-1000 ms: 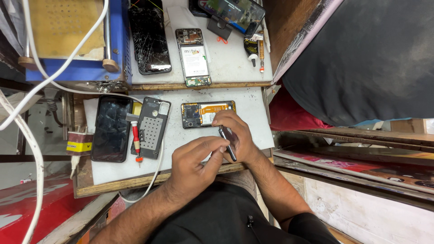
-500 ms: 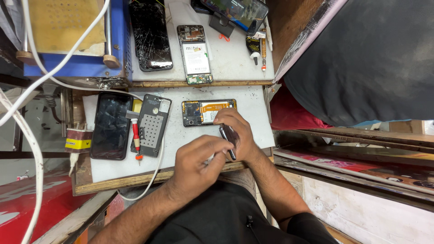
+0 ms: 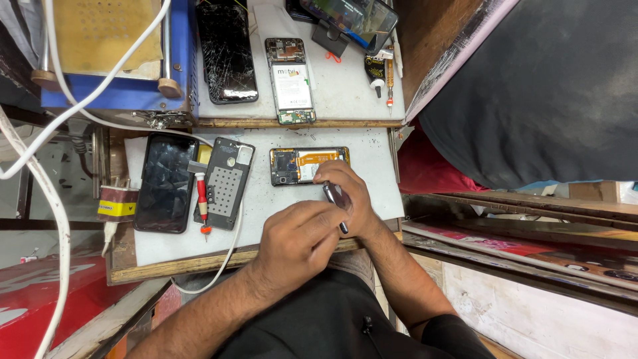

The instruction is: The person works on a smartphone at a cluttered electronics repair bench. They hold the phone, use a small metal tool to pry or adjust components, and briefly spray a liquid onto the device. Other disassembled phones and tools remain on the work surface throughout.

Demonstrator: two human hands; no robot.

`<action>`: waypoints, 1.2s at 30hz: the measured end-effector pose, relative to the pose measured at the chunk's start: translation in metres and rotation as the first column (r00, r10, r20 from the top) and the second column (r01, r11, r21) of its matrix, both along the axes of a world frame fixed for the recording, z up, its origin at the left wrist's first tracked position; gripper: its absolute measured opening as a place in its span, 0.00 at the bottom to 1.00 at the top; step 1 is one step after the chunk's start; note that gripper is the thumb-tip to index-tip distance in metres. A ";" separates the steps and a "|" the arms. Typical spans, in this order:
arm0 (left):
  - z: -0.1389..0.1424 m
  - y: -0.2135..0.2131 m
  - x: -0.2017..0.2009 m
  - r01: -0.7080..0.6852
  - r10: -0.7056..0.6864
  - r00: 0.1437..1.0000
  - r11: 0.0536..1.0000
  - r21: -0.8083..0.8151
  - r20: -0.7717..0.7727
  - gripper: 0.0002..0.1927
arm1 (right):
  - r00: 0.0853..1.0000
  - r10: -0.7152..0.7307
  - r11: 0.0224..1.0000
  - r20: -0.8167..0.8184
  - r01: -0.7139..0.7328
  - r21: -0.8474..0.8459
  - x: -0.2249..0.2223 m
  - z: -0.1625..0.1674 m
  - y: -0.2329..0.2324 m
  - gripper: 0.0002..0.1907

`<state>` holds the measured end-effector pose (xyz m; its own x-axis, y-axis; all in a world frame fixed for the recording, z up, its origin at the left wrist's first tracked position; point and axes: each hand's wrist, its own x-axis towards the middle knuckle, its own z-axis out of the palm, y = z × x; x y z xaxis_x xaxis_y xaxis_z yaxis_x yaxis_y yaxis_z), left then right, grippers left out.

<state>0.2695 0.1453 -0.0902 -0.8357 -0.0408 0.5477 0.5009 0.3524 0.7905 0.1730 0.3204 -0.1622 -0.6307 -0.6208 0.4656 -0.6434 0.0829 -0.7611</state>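
An opened phone [image 3: 299,166] with an orange ribbon cable lies on the grey mat [image 3: 266,213]. My right hand [image 3: 349,196] rests its fingertips on the phone's right end and grips a dark, slim screwdriver-like tool [image 3: 335,199]. Just below it, my left hand [image 3: 299,239] has its fingers curled against the tool's lower end; whether it grips anything is hidden.
Left on the mat lie a black phone [image 3: 161,183], a perforated back cover [image 3: 227,189] and a red screwdriver [image 3: 202,203]. The upper shelf holds a cracked screen [image 3: 226,50], another opened phone [image 3: 290,80], a glue tube [image 3: 374,70] and a blue machine [image 3: 113,66]. White cables [image 3: 53,193] hang left.
Both hands stay almost still over the opened phone; the tool in my right hand shifts only slightly.
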 end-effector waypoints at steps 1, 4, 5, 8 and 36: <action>0.000 0.001 0.000 0.011 -0.011 1.000 1.000 0.019 0.023 0.10 | 1.000 0.016 1.000 -0.006 -0.016 -0.019 0.000 0.000 0.000 0.28; -0.003 0.002 0.000 0.058 -0.128 0.963 0.958 0.280 0.238 0.09 | 0.999 0.042 0.997 0.026 -0.040 -0.067 0.001 -0.002 -0.003 0.27; -0.004 0.002 0.000 0.061 -0.147 0.957 0.945 0.322 0.252 0.09 | 0.998 0.046 0.996 0.046 -0.042 -0.081 0.002 -0.002 -0.004 0.26; -0.006 0.003 0.000 0.056 -0.170 0.951 0.916 0.396 0.260 0.08 | 0.995 0.054 0.996 0.080 -0.048 -0.079 0.003 0.000 -0.004 0.26; -0.011 -0.001 -0.005 0.115 -0.126 0.988 0.985 0.130 0.086 0.11 | 1.000 0.021 1.000 0.018 -0.021 -0.002 -0.006 -0.002 0.001 0.27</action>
<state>0.2649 0.1443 -0.1013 -0.8859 0.0004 0.4639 0.4556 0.1900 0.8697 0.1666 0.3214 -0.1641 -0.6255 -0.6335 0.4555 -0.6313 0.0679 -0.7725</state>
